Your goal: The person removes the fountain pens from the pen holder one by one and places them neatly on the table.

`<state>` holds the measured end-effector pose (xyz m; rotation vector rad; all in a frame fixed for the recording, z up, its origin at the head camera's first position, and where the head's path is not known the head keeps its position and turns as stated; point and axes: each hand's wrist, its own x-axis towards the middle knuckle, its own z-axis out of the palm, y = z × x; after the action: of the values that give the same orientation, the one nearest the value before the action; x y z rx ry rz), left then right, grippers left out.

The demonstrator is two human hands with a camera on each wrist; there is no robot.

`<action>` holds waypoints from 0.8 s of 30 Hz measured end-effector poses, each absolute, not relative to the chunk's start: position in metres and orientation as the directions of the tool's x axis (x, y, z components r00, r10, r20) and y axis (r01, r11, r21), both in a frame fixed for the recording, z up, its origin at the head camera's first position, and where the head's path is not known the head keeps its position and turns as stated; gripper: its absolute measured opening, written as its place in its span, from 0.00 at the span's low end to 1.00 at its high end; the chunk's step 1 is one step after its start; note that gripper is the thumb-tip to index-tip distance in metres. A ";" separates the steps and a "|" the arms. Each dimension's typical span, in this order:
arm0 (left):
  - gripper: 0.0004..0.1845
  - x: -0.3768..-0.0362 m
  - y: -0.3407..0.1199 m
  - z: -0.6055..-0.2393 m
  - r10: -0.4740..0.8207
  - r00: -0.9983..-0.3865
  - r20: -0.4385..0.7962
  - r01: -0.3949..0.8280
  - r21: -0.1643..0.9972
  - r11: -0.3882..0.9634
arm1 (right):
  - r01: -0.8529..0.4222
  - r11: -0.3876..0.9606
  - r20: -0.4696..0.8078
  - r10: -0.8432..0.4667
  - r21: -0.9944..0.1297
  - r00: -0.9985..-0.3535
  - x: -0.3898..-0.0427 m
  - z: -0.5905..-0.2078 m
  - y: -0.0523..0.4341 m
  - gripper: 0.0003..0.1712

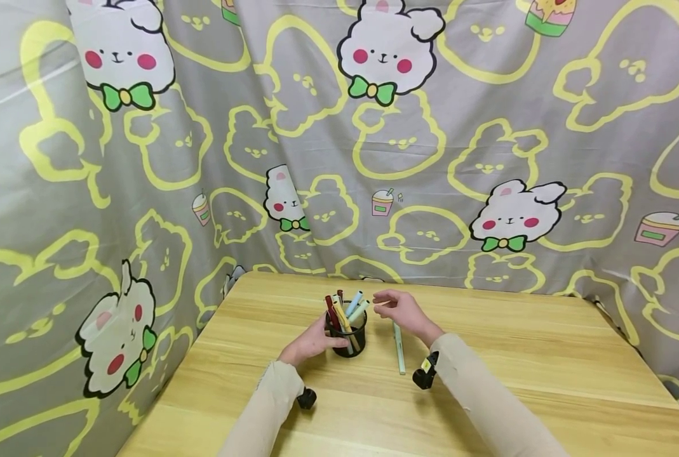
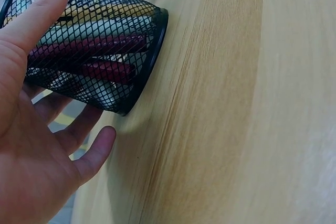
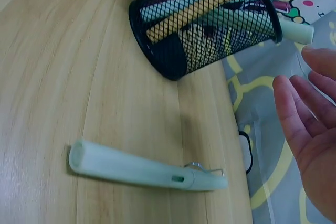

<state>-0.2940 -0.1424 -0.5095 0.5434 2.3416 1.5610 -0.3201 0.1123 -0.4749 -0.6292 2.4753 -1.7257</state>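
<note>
A black mesh pen cup (image 1: 347, 336) stands on the wooden table (image 1: 516, 381) with several pens in it: red, yellow and pale blue. My left hand (image 1: 312, 343) grips it from the left. In the left wrist view the thumb (image 2: 37, 19) lies along the cup (image 2: 100, 51) and the fingers curl round its far side. My right hand (image 1: 401, 311) hovers just right of the cup's rim, fingers relaxed and empty; the right wrist view shows its open palm (image 3: 310, 145) beside the cup (image 3: 205, 24). A pale green pen (image 1: 399, 349) lies on the table under that hand, also plain in the right wrist view (image 3: 147, 171).
A grey cloth (image 1: 488, 158) printed with yellow outlines and white bunnies hangs close behind and to the left of the table. The table's left edge (image 1: 190, 355) runs diagonally. Small black cameras (image 1: 425, 376) sit on both wrists.
</note>
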 end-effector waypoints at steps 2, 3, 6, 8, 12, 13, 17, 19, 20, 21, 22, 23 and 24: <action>0.44 -0.293 -0.142 -0.509 0.452 -0.892 -0.015 0.162 0.923 0.350 | -0.296 0.286 0.184 -0.361 -0.911 -0.914 -0.319 -0.474 0.110 0.19; 0.44 -0.293 -0.143 -0.509 0.450 -0.893 -0.017 0.160 0.922 0.352 | -0.294 0.284 0.183 -0.360 -0.913 -0.915 -0.318 -0.473 0.109 0.19; 0.44 -0.294 -0.143 -0.509 0.455 -0.891 -0.012 0.160 0.927 0.339 | -0.261 0.277 0.155 -0.352 -0.925 -0.923 -0.317 -0.473 0.105 0.20; 0.44 -0.294 -0.143 -0.510 0.458 -0.889 -0.008 0.163 0.929 0.332 | -0.257 0.278 0.150 -0.356 -0.926 -0.922 -0.317 -0.473 0.103 0.20; 0.44 -0.294 -0.143 -0.510 0.468 -0.884 -0.001 0.167 0.934 0.316 | -0.252 0.274 0.145 -0.357 -0.928 -0.923 -0.318 -0.475 0.099 0.20; 0.44 -0.294 -0.143 -0.510 0.470 -0.883 0.001 0.168 0.935 0.313 | -0.256 0.269 0.149 -0.361 -0.928 -0.920 -0.318 -0.475 0.099 0.20; 0.43 -0.295 -0.143 -0.510 0.480 -0.877 0.014 0.174 0.941 0.291 | -0.265 0.241 0.164 -0.370 -0.934 -0.915 -0.318 -0.474 0.095 0.20; 0.43 -0.295 -0.143 -0.510 0.481 -0.877 0.015 0.175 0.941 0.291 | -0.272 0.228 0.174 -0.373 -0.935 -0.911 -0.318 -0.474 0.093 0.19; 0.42 -0.295 -0.143 -0.510 0.481 -0.877 0.014 0.174 0.941 0.290 | -0.280 0.224 0.183 -0.373 -0.933 -0.909 -0.317 -0.474 0.093 0.19; 0.42 -0.295 -0.143 -0.510 0.479 -0.878 0.010 0.171 0.940 0.294 | -0.283 0.222 0.187 -0.372 -0.933 -0.909 -0.317 -0.474 0.092 0.19; 0.42 -0.295 -0.143 -0.510 0.479 -0.878 0.007 0.169 0.940 0.297 | -0.283 0.222 0.188 -0.370 -0.933 -0.910 -0.317 -0.474 0.091 0.18; 0.41 -0.295 -0.143 -0.510 0.478 -0.878 0.005 0.169 0.939 0.300 | -0.283 0.223 0.189 -0.366 -0.933 -0.911 -0.317 -0.474 0.091 0.18; 0.41 -0.295 -0.143 -0.510 0.478 -0.878 0.006 0.171 0.938 0.302 | -0.284 0.224 0.190 -0.365 -0.932 -0.912 -0.316 -0.474 0.090 0.18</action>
<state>-0.2955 -0.1428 -0.5103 0.5901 2.2989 1.6028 -0.3164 0.0904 -0.4737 -0.6378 2.4032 -1.8054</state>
